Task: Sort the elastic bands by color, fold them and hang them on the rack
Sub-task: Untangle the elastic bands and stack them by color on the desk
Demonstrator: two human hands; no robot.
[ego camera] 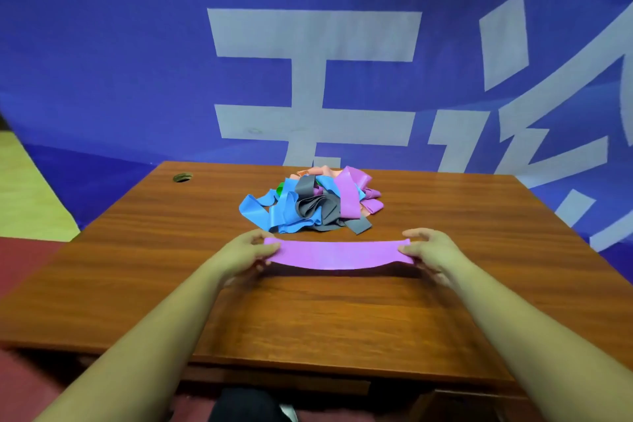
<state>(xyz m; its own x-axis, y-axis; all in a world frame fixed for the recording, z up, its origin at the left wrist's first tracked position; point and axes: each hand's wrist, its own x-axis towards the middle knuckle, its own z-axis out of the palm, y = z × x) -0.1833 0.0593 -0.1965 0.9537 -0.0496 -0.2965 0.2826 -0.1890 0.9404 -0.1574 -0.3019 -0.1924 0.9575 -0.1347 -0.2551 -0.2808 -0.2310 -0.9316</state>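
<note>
The left hand point(246, 250) and right hand point(431, 250) each pinch one end of the flat purple elastic band point(337, 254), held taut just on the near side of the tangled multicoloured band pile point(308, 205). To fold, bring both ends together squarely, edges aligned.

Green band point(280, 188) mostly under the heap point(310, 207); dark shape point(245, 406) half off the bottom edge.

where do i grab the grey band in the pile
Pinch the grey band by its flat loose end, poking from the pile onto the table, near right. Probably come from the near side; its middle is bunched among others.
</note>
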